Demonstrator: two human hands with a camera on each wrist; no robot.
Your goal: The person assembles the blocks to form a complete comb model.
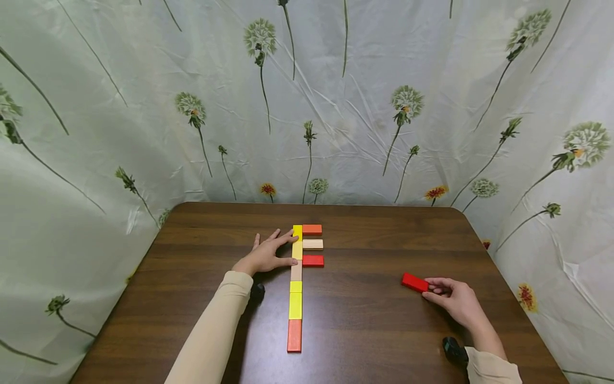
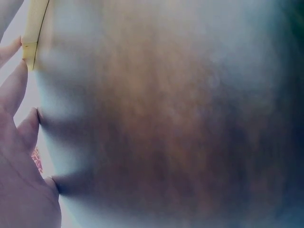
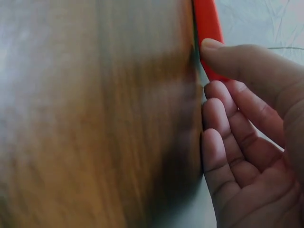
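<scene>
A column of flat yellow, red and plain wooden blocks (image 1: 295, 306) runs down the middle of the table. To the right of its far end lie an orange-red block (image 1: 312, 230), a ribbed pale wooden block (image 1: 313, 245) and a red block (image 1: 314, 261), side by side with gaps between. My left hand (image 1: 265, 257) is spread over the column's left side, index fingertip and thumb tip touching its far part. In the left wrist view, fingertips meet a yellow block (image 2: 30, 52). Far to the right, my right hand (image 1: 457, 300) pinches another red block (image 1: 414, 282) between thumb and fingers.
The dark brown wooden table (image 1: 364, 330) has rounded far corners. Behind it and along its sides hangs a pale curtain (image 1: 345, 106) printed with dandelions. A dark wrist device (image 1: 454, 351) shows under the right sleeve.
</scene>
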